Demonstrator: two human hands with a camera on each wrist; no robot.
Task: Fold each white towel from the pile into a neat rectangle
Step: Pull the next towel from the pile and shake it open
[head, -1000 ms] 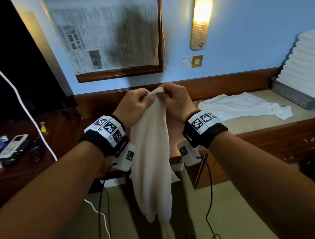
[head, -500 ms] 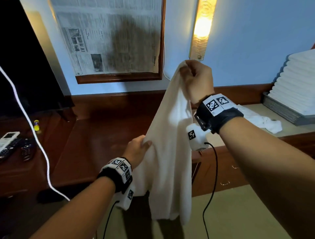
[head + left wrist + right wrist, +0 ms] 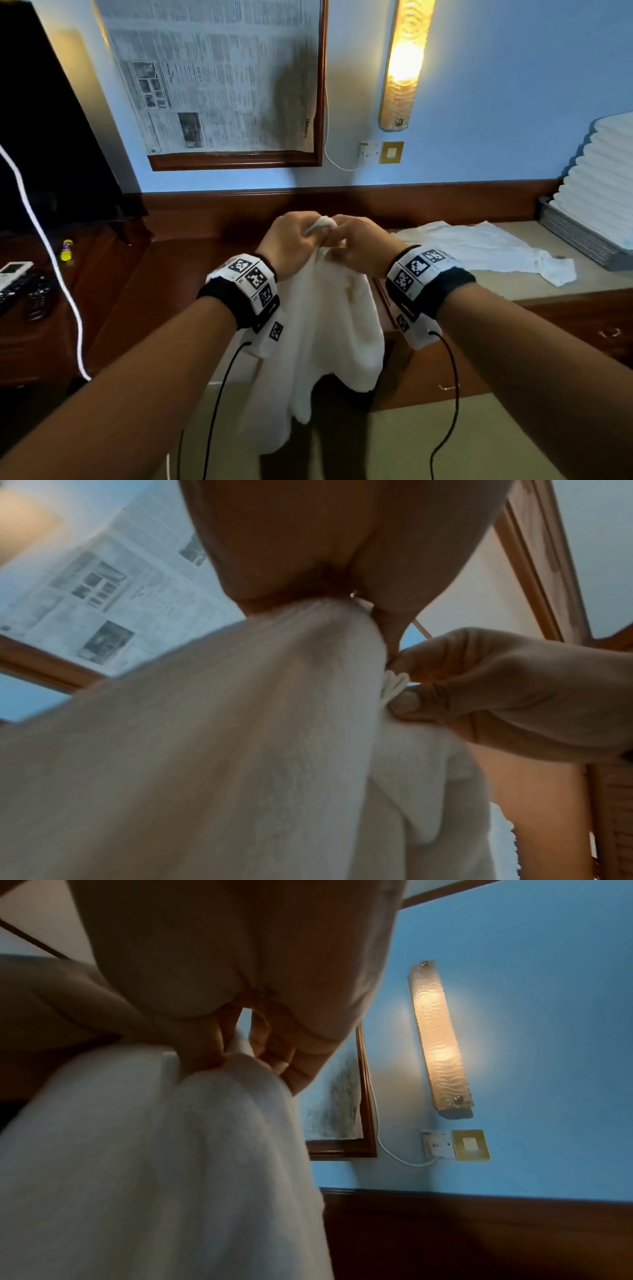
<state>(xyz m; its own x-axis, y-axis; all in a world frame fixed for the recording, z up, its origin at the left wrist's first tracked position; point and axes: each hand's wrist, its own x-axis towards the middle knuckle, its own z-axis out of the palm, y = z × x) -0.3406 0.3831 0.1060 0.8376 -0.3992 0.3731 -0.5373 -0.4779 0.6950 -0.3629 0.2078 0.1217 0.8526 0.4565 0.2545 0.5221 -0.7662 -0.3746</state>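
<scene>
Both hands, left (image 3: 291, 245) and right (image 3: 359, 248), are back together mid-frame, pinching the towel's (image 3: 325, 329) top corners; half a second ago they were apart. It hangs doubled, so first fold looks done.

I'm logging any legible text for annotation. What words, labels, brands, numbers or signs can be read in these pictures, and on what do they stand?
No text can be read.
Newspaper in the wall frame: printed columns and headlines, too blurred to read.
Wrist bands: black-and-white square code markers only; tiny marks beside them are too small to read.
Remote: buttons too small to read.
</scene>
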